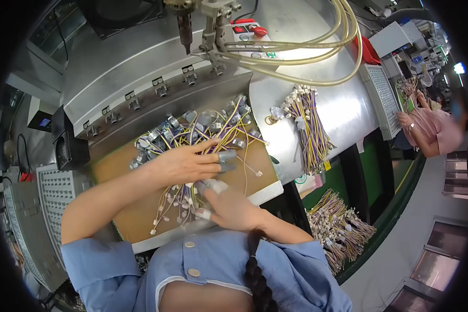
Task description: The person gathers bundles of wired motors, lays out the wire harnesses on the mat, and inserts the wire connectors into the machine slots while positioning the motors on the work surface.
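Observation:
My left hand (184, 164) reaches across a heap of small metal motor-like parts with purple and yellow wires (166, 132). Its fingers are stretched out, and grey covers sit on two fingertips. Below it, my right hand (236, 208) is smeared by motion, with pale covers on its fingertips. Close to these fingers, wire ends with white connectors (181, 205) hang toward me over the brown board (255, 179). Whether the right hand grips any wire is hidden by the blur.
A machine head with a pointed tool (186, 34) and looping clear hoses (343, 67) hangs above. Wire bundles lie on the metal plate (309, 130) and lower right (338, 229). Trays (57, 187) stand at left. Another person (434, 127) works at far right.

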Tool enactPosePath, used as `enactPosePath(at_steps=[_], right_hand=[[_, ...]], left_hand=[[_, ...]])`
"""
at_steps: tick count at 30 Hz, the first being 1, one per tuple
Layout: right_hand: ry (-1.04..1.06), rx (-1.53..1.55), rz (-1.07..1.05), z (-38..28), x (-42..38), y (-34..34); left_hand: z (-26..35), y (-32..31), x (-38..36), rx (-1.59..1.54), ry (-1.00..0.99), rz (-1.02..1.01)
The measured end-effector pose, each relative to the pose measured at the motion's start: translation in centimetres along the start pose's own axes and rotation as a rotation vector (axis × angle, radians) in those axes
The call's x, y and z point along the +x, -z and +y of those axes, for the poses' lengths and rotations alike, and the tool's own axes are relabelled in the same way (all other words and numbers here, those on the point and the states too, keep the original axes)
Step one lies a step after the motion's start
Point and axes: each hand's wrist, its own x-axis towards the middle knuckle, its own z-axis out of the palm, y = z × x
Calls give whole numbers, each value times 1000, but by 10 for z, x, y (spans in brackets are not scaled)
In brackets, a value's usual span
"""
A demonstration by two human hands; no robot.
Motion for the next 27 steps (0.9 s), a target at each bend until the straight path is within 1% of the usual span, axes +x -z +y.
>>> enactPosePath(at_steps=[1, 2, 3, 5, 6, 7, 9, 10, 11, 12, 13, 14, 15, 16, 17, 18, 19, 20, 21, 22, 23, 24, 25, 27], right_hand=[[22, 27, -14, 8, -5, 3], [41, 54, -26, 15, -10, 8], [13, 99, 4, 19, -12, 22], [-53, 6, 204, 40, -7, 30], [-7, -15, 351, 52, -1, 25], [-1, -16, 357, 53, 4, 28], [61, 52, 332, 48, 17, 34], [20, 153, 219, 42, 26, 38], [58, 158, 206, 29, 33, 47], [92, 222, 153, 9, 38, 64], [125, 289, 91, -4, 45, 71], [264, 228, 235, -6, 52, 69], [250, 240, 234, -26, 55, 82], [343, 246, 300, -40, 63, 82], [430, 256, 367, -52, 70, 82], [452, 95, 322, -71, 74, 83], [469, -70, 284, -88, 79, 82], [530, -105, 282, -102, 87, 74], [539, -106, 271, -108, 98, 67], [547, -35, 228, -109, 112, 59], [554, 31, 183, -110, 124, 57], [618, 136, 45, -117, 131, 64], [610, 136, 42, -122, 135, 65], [674, 213, -78, -130, 140, 65]], left_hand=[[-2, -2, 2, -33, -95, -54], [-6, -8, -1, -81, -128, 33], [-6, -6, -4, -80, -133, 34], [-8, 4, -10, -262, 1, -25], [-5, 10, -15, -406, 103, 45], [-2, 10, -24, -398, 103, 42], [10, 11, -46, -611, 450, 399], [18, 16, -53, -666, 580, 576], [28, 14, -64, -730, 771, 616], [33, 16, -75, -1025, 752, 825], [42, 15, -88, -1184, 776, 1006], [54, 9, -96, -1344, 784, 1280], [65, 7, -104, -1438, 786, 1533], [74, 5, -106, -1486, 776, 1790], [82, 11, -106, -1521, 780, 1988], [90, 18, -105, -1526, 771, 2194], [94, 19, -105, -1548, 901, 2230], [98, 21, -106, -1571, 865, 2220], [101, 22, -107, -1608, 828, 2201], [107, 22, -105, -1619, 866, 2091], [111, 17, -102, -1596, 927, 1925], [114, 13, -98, -1558, 975, 1761], [118, 6, -96, -1330, 1243, 1412], [117, 1, -92, -1424, 1188, 1762]])
